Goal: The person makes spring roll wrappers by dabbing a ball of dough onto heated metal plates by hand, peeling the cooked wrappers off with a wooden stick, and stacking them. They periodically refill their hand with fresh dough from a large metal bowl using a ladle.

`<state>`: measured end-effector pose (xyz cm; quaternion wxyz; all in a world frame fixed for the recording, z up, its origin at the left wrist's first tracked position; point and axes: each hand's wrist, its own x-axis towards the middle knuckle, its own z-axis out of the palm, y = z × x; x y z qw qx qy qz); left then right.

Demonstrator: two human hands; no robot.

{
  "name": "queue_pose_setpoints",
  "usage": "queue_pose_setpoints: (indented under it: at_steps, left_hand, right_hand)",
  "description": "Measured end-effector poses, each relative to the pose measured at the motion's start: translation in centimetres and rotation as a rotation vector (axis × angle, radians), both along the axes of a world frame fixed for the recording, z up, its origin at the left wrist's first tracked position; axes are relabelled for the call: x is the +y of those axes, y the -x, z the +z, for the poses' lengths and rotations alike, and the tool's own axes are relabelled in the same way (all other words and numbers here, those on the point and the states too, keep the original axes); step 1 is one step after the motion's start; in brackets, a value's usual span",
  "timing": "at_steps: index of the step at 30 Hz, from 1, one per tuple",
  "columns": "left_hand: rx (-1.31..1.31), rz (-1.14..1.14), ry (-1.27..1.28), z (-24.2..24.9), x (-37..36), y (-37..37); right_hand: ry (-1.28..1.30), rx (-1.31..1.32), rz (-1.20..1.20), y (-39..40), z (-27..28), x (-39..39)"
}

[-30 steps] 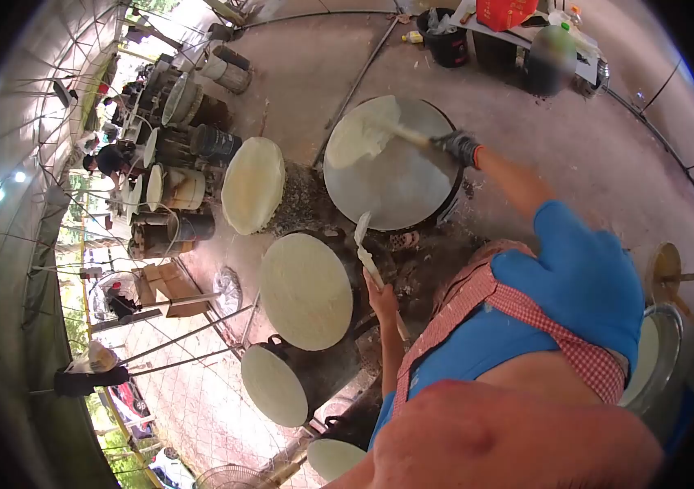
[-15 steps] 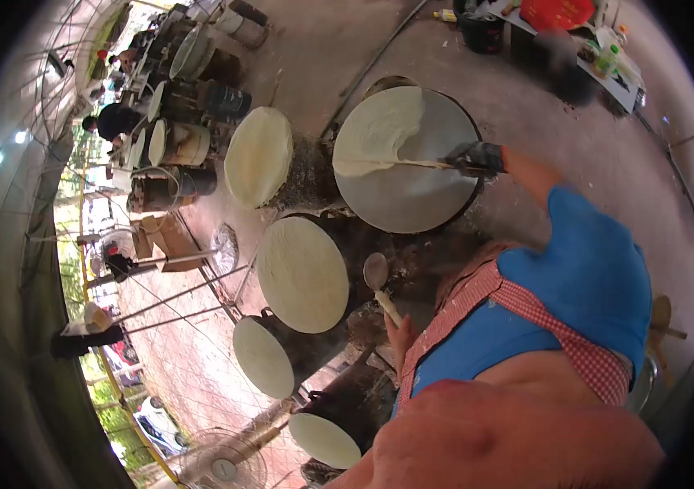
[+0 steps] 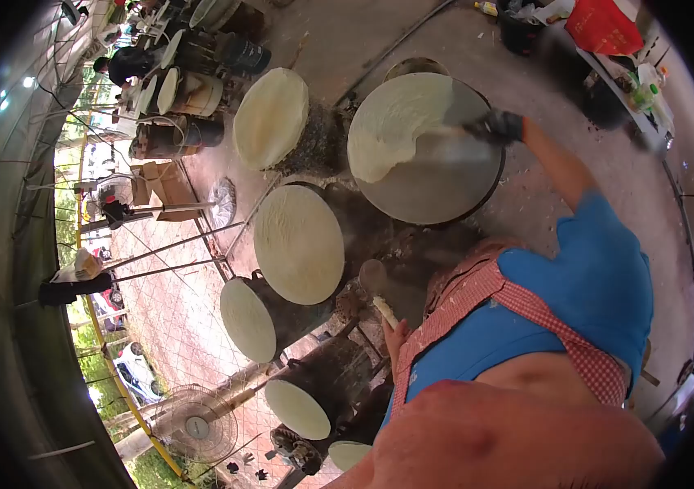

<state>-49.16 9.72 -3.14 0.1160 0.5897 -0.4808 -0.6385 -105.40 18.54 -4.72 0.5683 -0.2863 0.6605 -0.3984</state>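
Observation:
My gloved right hand point(image 3: 494, 128) is closed over the right side of a large round griddle point(image 3: 445, 191), on a thin wooden spreader point(image 3: 445, 130) blurred by motion. Pale batter point(image 3: 392, 122) covers the griddle's left and upper parts; its lower right surface is bare grey. Below and to the left, my bare left hand point(image 3: 396, 336) is wrapped round the pale, batter-coated handle of a ladle point(image 3: 373, 278), whose bowl points up toward the griddle. Other round plates coated in batter stand nearby, one at the upper left point(image 3: 271, 119) and another at the centre left point(image 3: 298, 244).
Smaller coated plates point(image 3: 247, 319) point(image 3: 297, 409) continue down the left. Behind them are metal bars, netting and a fan point(image 3: 197, 427). A cardboard box point(image 3: 169, 191) and more drum stoves point(image 3: 192, 91) are farther off. A table point(image 3: 620, 85) with a red item point(image 3: 604, 28) stands upper right.
My right hand has moved up relative to the griddle, and the spreader has swung with it. The batter's edge has shifted. The camera view has turned slightly; my left hand still holds the ladle.

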Motion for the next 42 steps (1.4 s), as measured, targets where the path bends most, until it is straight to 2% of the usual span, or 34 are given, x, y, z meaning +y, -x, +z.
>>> queue_pose_setpoints:
  at_steps: [1,2,4,5,6,8,10,11,13,14,17,18,20,21,22,23,24,25,26,27,29,31,32,33,34,35,37,39,41,42]
  left_hand:
    - [-0.007,-0.003,0.000,-2.6,-0.5,-2.1]
    - [-0.046,-0.465,0.532,-6.7,-1.4,-5.6]
    - [-0.097,-0.941,1.051,-6.1,-1.1,-6.5]
    - [-0.084,-0.464,0.470,-1.7,0.1,-2.7]
    - [-0.056,0.030,-0.104,0.7,0.8,-0.6]
    - [-0.065,0.003,-0.073,-0.1,1.3,-1.7]
    - [-0.035,0.116,-0.083,0.1,1.8,-1.7]
    - [-0.019,0.124,-0.078,-0.6,1.8,-1.9]
    - [-0.146,-0.026,0.004,-1.3,1.7,-4.5]
    - [-0.109,0.057,-0.023,-1.1,1.9,-4.6]
    - [-0.048,0.111,-0.114,-0.9,1.9,-4.3]
    - [-0.019,0.154,-0.154,-0.7,1.9,-4.6]
    - [0.064,0.271,-0.234,-0.9,2.5,-4.9]
    - [0.064,0.292,-0.250,-0.9,3.0,-4.8]
    - [0.070,0.317,-0.288,-0.4,3.1,-4.7]
    - [0.084,0.340,-0.317,0.1,3.1,-4.5]
    - [0.094,0.380,-0.305,0.0,3.3,-4.2]
    - [0.104,0.385,-0.305,-0.9,3.6,-4.8]
    - [0.079,0.289,-0.241,-2.1,3.7,-6.3]
    - [0.069,0.225,-0.212,-2.4,3.5,-7.0]
    - [0.062,0.119,-0.193,-2.5,3.0,-7.9]
    - [0.057,0.049,-0.212,-0.2,2.5,-6.6]
    - [0.026,0.122,-0.206,1.5,2.5,-5.9]
    - [0.020,0.161,-0.211,1.5,2.5,-6.4]
    - [0.015,0.201,-0.215,1.4,2.5,-6.9]
    - [0.078,0.131,-0.212,-0.6,1.6,-8.9]
    - [0.168,0.086,-0.279,-1.2,0.9,-11.0]
    - [0.214,0.110,-0.369,-0.3,-0.5,-10.7]
    - [0.281,0.066,-0.420,-2.6,-2.7,-12.4]
    - [0.323,0.024,-0.460,-4.4,-3.4,-13.9]
  right_hand:
    - [-0.039,-0.012,-0.004,1.5,-0.6,-1.5]
    - [-0.058,-0.004,0.015,2.4,-1.5,-2.7]
    - [-0.067,0.049,0.104,2.2,-3.2,-4.3]
    - [-0.058,0.103,0.166,1.5,-3.4,-4.1]
    - [-0.048,0.186,0.226,0.6,-2.9,-3.1]
    - [-0.054,0.291,0.286,-1.5,-0.6,0.6]
    - [-0.090,0.297,0.292,-1.3,0.6,2.1]
    - [-0.039,0.274,0.265,-0.1,0.7,1.5]
    - [-0.038,0.195,0.182,1.9,0.3,-1.8]
    - [-0.054,0.162,0.165,2.5,-0.5,-3.6]
    - [-0.080,0.171,0.260,3.4,-3.5,-6.8]
    - [-0.087,0.224,0.319,2.5,-3.2,-6.1]
    - [-0.015,0.504,0.518,1.9,-1.9,-2.4]
    - [0.158,0.744,0.626,1.7,-2.0,-0.5]
    - [-0.258,0.393,0.491,-0.3,3.4,1.5]
    - [-0.259,0.398,0.514,0.5,1.6,1.6]
    - [0.375,0.822,0.582,2.8,-1.3,2.1]
    - [0.430,0.766,0.471,2.6,-1.0,1.2]
    - [0.490,0.708,0.364,2.4,-0.6,0.4]
    - [-0.045,0.216,0.118,0.7,2.5,-2.2]
    - [-0.056,0.181,0.144,1.5,0.1,-4.3]
    - [-0.068,0.092,0.229,2.1,-4.1,-5.7]
    - [-0.072,0.043,0.271,1.8,-5.5,-5.3]
    - [-0.107,0.442,0.498,1.0,-2.6,-2.2]
    - [-0.119,0.588,0.553,-0.1,-0.2,0.8]
    - [-0.107,0.616,0.540,-1.5,1.9,4.6]
    - [-0.157,0.509,0.532,-6.2,7.0,12.3]
    - [-0.273,0.313,0.623,-14.1,9.7,18.5]
    - [-0.331,0.201,0.635,-21.0,8.8,23.0]
    - [-0.331,0.216,0.546,-23.9,6.7,24.7]
